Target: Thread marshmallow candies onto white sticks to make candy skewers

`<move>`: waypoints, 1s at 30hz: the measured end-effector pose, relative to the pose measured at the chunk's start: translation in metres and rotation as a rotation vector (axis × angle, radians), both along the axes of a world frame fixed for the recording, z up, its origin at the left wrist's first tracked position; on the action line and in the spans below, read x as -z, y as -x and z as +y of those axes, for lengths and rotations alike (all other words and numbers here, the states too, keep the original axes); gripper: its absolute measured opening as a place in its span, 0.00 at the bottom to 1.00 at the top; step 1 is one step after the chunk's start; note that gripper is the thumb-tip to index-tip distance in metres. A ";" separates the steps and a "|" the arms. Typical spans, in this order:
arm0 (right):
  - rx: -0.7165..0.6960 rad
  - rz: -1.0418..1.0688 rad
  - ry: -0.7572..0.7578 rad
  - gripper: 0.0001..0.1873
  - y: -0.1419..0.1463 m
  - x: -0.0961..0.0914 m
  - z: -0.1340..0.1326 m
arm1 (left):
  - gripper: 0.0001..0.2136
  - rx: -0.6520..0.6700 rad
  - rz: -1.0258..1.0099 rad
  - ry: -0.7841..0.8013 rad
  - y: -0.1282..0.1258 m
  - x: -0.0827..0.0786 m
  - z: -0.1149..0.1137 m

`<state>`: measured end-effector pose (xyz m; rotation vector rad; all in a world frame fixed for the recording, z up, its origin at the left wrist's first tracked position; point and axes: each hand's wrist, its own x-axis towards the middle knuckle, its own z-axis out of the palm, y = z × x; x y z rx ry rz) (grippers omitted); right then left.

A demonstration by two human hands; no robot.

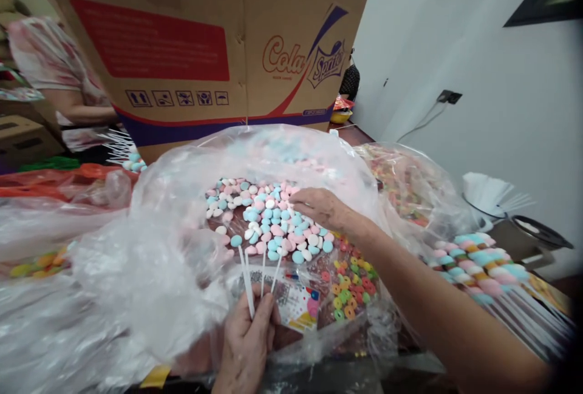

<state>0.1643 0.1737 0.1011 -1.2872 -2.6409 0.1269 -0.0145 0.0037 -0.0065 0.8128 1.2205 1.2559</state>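
Observation:
My left hand [248, 342] is closed around several thin white sticks [255, 275] that point up from its fingers, low in the middle. My right hand [321, 207] reaches into a big clear plastic bag [159, 248] and rests palm down on a heap of pastel pink, blue and white candies [268, 218], fingers curled at the pile. Whether anything sits under those fingertips is hidden. Below the heap lie bright ring-shaped candies [348, 294] in red, orange and green.
A large cardboard box [204, 42] printed "Cola Sprite" stands behind the bag. Finished candy sticks [483, 266] lie at the right, near a white holder [487, 200]. Another bag of colourful candies [405, 187] sits behind them. Another person's patterned sleeve [50, 66] shows at far left.

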 end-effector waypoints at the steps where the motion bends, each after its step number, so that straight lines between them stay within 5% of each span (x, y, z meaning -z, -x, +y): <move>1: 0.066 0.001 0.031 0.14 -0.008 -0.002 -0.010 | 0.22 0.002 -0.014 0.010 0.000 0.001 0.000; 8: 0.471 -0.282 0.191 0.07 -0.041 0.036 -0.071 | 0.22 0.037 0.002 -0.014 0.002 0.008 -0.001; 15: 0.352 -0.157 0.022 0.12 -0.020 0.081 -0.104 | 0.22 0.143 0.083 0.011 0.006 0.011 -0.001; 22: 0.254 0.175 0.212 0.08 -0.040 0.067 -0.101 | 0.19 0.053 0.093 -0.026 -0.003 0.002 -0.005; 26: 0.336 0.236 0.071 0.09 -0.042 0.056 -0.093 | 0.19 0.055 0.114 -0.029 -0.005 -0.006 -0.006; 30: 0.334 0.055 0.021 0.08 -0.023 0.060 -0.081 | 0.19 0.043 0.124 -0.039 -0.005 -0.007 -0.006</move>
